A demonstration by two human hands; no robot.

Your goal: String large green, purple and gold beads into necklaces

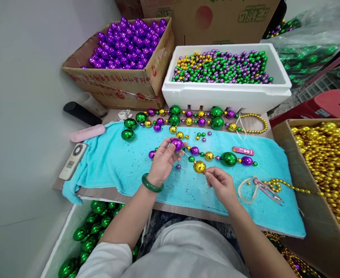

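My left hand (163, 161), with a green bangle on the wrist, is closed on a shiny purple ball (177, 144) above the turquoise towel (114, 162). My right hand (220, 184) pinches a thin needle or thread just under a gold ball (199, 166). A part-strung run of purple, gold and green balls (228, 158) trails right from my hands across the towel. A longer finished strand (187, 117) lies along the towel's far edge.
A cardboard box of purple balls (126, 42) and a white foam box of small mixed beads (225, 67) stand at the back. A box of gold beads (329, 162) is on the right, green balls (91, 231) lower left. Snips (270, 190) and a small red packet (243, 151) lie on the towel.
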